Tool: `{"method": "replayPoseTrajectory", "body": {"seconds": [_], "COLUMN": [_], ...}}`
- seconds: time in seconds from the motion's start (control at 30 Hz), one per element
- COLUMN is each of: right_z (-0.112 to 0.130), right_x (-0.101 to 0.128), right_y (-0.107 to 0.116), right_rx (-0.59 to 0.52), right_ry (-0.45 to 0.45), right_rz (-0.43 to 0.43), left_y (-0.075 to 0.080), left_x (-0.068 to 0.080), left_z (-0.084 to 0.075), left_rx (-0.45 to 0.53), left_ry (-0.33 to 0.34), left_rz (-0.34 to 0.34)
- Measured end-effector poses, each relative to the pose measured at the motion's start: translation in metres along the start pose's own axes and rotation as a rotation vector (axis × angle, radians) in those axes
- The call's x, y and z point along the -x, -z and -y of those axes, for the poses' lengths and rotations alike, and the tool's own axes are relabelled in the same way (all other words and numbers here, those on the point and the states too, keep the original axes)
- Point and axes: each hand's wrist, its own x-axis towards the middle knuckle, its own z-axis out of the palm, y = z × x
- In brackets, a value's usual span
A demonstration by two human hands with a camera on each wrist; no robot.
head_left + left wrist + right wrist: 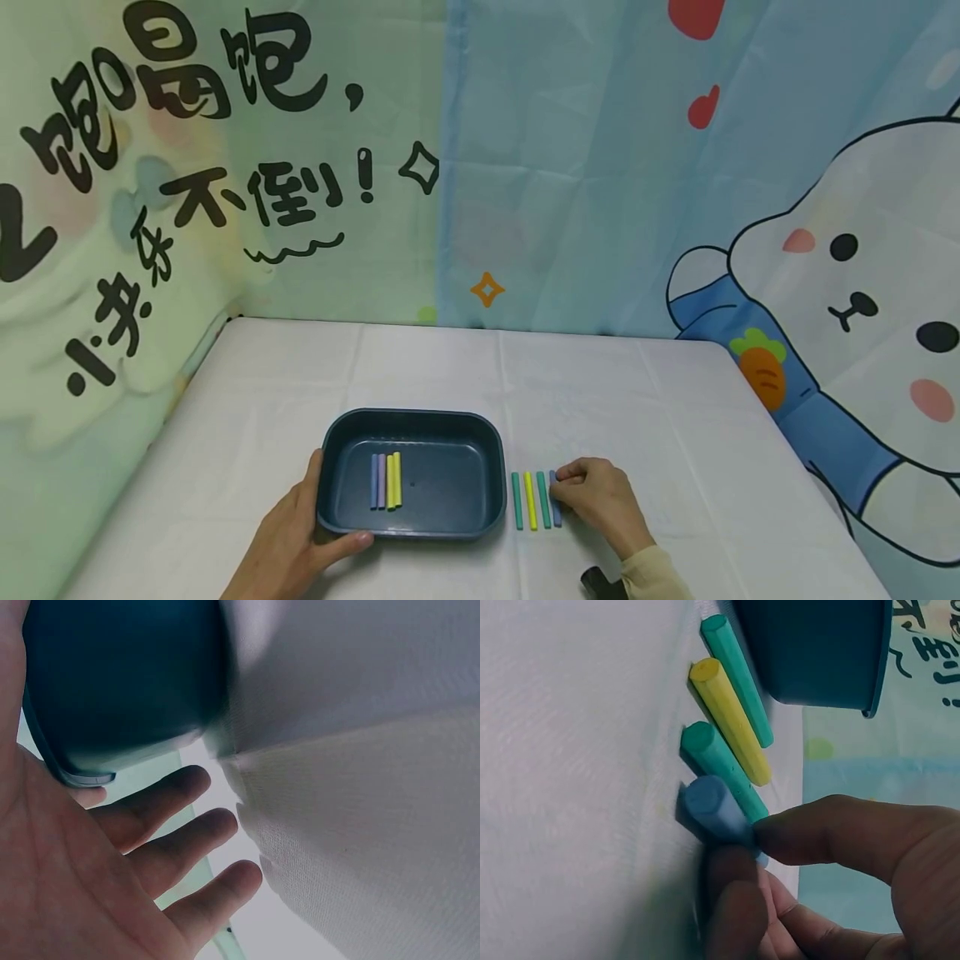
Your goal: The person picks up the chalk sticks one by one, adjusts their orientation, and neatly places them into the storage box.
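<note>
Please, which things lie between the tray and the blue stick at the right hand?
In the head view, from the tray: a green stick, a yellow stick, then a second green stick.

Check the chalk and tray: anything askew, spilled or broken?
Nothing stands out: four chalk sticks lie side by side in the tray, four more in a row beside it, the blue one pinched by the right hand. No breaks show.
</note>
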Motion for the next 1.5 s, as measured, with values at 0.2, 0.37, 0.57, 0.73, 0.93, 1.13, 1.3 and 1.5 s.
{"method": "replayPoseTrajectory", "body": {"seconds": [0.2,0.37,0.57,0.73,0.93,1.13,1.3,1.5], "right_z": [-0.004,-0.005,-0.001,0.003,0.006,0.011,0.019,0.029], "right_x": [-0.003,-0.005,-0.006,-0.004,-0.004,-0.002,-0.001,-0.003], "right_y": [0.002,0.002,0.002,0.002,-0.001,-0.005,-0.009,-0.011], "right_rx": [-0.062,-0.173,-0.304,-0.375,-0.444,-0.512,-0.561,-0.574], "right_ry": [-0.026,-0.036,-0.058,-0.068,-0.069,-0.049,-0.049,-0.039], "right_rz": [-0.016,-0.027,0.003,0.018,0.039,0.067,0.073,0.059], "left_y": [0.000,0.000,-0.001,-0.002,0.000,0.000,0.000,-0.001], "left_x": [0.000,0.000,0.000,-0.001,0.000,-0.001,-0.001,-0.002], "left_z": [0.001,0.001,0.001,0.001,0.001,0.001,0.002,0.000], "left_rx": [0.006,0.003,0.000,0.005,0.004,0.003,0.000,-0.002], "left_ry": [-0.004,-0.006,0.002,-0.001,-0.011,-0.010,-0.005,0.001], "left_rz": [-0.003,-0.003,-0.004,-0.008,-0.005,0.006,0.012,0.012]}}
